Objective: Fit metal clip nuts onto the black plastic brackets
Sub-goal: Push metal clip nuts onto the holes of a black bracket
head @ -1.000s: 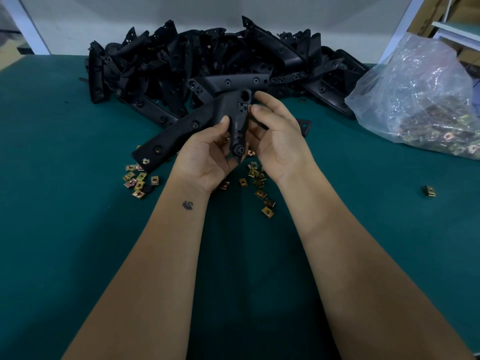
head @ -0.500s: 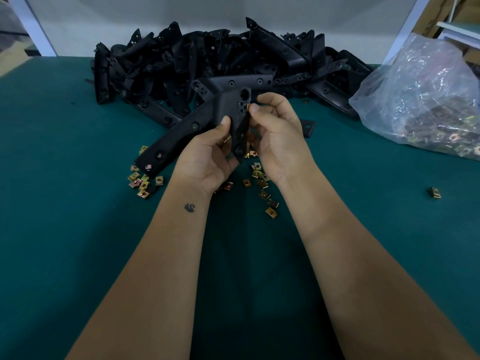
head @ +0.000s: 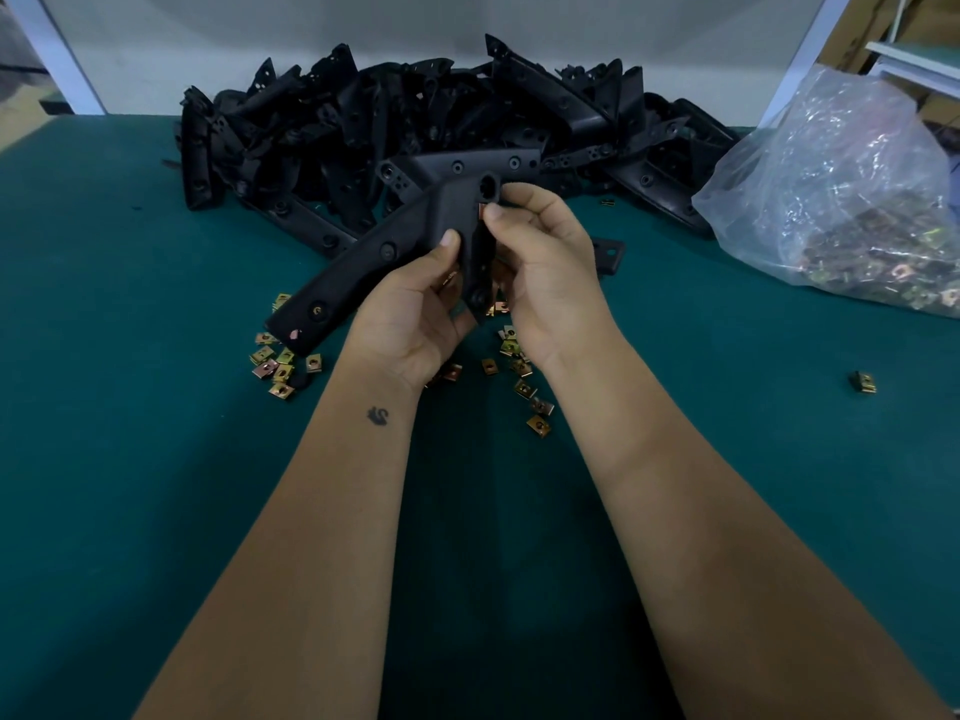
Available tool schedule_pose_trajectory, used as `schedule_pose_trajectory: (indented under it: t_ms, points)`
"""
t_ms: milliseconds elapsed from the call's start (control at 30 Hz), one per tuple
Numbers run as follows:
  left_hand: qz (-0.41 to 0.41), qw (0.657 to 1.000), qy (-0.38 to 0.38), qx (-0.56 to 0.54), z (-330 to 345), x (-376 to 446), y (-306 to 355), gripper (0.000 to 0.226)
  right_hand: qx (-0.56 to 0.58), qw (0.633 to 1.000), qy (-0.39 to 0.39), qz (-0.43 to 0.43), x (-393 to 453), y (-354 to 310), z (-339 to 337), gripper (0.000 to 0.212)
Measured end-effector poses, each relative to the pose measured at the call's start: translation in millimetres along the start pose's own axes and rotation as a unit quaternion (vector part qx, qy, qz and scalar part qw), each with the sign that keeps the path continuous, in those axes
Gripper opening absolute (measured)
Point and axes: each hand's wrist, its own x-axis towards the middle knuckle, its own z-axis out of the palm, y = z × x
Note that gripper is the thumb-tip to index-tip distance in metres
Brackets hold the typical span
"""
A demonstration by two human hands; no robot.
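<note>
- We see a green desk [head: 130, 459] filling most of the view, carrying everything else
- Across its far side lies a big heap of black plastic brackets [head: 415, 122], tangled and overlapping, set against a pale wall
- At the far right sits a clear plastic bag [head: 841, 189] holding a mass of metal clip nuts; we cannot count them
- Lifted above the desk in front of the heap is 1 angled bracket [head: 395, 246], its long arm sloping down to our left and a shorter arm pointing toward us between the 2 hands
- Our left hand [head: 410, 314] holds that bracket from below, its grip closed round the short arm with the thumb pressed on the top face near the bend
- Our right hand [head: 545, 267] closes its grip at the bracket's upper right edge, thumb and forefinger pinching a small clip nut [head: 482, 209] against that edge; only a sliver of it shows, so we cannot tell how far it sits on
- Loose clip nuts [head: 280, 363] lie scattered on the desk below the hands, 1 cluster under the bracket's low end and another string of them beneath the right wrist
- 1 stray nut [head: 863, 383] rests alone, well apart to the right
</note>
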Motion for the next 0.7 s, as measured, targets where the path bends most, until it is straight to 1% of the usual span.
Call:
schedule_pose_trajectory:
  t_ms: [100,133,200,267,333,367,433,500,567,633,700]
  points:
    - [0.005,1.000,0.010,-0.006,-1,1,0,0.016,-0.078,0.996,0.021,-0.026,-1,3,4,0.003]
    - [0.006,1.000,0.015,-0.006,-1,2,0,0.016,-0.112,0.993,0.024,-0.041,-1,4,4,0.002]
    - [0.010,1.000,0.021,-0.004,-2,2,1,0.015,-0.169,0.983,0.023,-0.064,0,5,2,0.006]
    - [0.019,0.999,0.030,-0.008,-5,2,5,0.015,-0.221,0.973,0.011,-0.068,1,5,0,0.011]
    - [0.029,0.997,0.055,-0.036,-9,1,11,0.016,-0.307,0.950,-0.012,-0.062,3,3,-5,0.013]
    - [0.036,0.995,0.073,-0.059,-11,1,15,0.017,-0.359,0.931,-0.034,-0.060,3,2,-8,0.015]
    - [0.053,0.988,0.103,-0.104,-17,2,20,0.017,-0.461,0.880,-0.096,-0.061,4,0,-12,0.017]
    - [0.065,0.983,0.117,-0.124,-20,2,23,0.018,-0.547,0.819,-0.160,-0.061,4,1,-12,0.013]
    - [0.069,0.981,0.121,-0.133,-22,2,24,0.017,-0.606,0.764,-0.213,-0.057,2,4,-11,0.006]
    - [0.072,0.981,0.119,-0.138,-23,2,24,0.016,-0.643,0.725,-0.242,-0.055,1,8,-9,0.005]
    - [0.073,0.981,0.117,-0.136,-24,3,23,0.016,-0.659,0.707,-0.251,-0.060,2,11,-9,0.009]
